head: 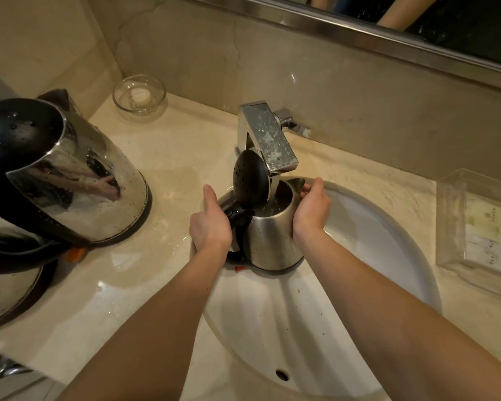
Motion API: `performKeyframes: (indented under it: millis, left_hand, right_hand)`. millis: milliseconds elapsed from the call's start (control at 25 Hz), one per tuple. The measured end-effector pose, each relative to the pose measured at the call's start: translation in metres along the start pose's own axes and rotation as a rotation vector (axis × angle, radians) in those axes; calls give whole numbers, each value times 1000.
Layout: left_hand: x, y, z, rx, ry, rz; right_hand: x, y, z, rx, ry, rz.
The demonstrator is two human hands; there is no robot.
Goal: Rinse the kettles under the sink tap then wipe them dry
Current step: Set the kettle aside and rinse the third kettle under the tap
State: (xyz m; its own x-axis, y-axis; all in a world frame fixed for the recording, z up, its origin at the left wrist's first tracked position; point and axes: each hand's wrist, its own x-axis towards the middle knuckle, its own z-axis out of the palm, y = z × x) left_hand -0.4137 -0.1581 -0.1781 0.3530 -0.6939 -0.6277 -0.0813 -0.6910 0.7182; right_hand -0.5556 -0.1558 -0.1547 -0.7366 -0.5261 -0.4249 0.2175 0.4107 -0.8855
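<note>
A small steel kettle (272, 241) is held upright over the white sink (373, 250), right under the chrome tap (268, 140). Its black lid (250, 180) stands open against the spout, and water shows inside the body. My left hand (210, 224) grips the black handle on the kettle's left side. My right hand (311, 209) presses on the kettle's right side near the spout. A second, larger steel kettle (78, 186) lies tilted on the counter at the left, covered in droplets.
A glass dish (139, 95) with a small soap sits at the back left of the beige counter (162, 157). A clear plastic tray (480, 233) with packets stands to the right. A mirror runs along the back wall. Another steel kettle part (9, 287) lies at the left edge.
</note>
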Motion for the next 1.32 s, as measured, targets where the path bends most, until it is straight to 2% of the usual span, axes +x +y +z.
performKeyframes:
  millis: [1320]
  left_hand:
    - [0,0,-1,4,-1,-8]
  right_hand:
    - [1,1,2,-17,12,-24]
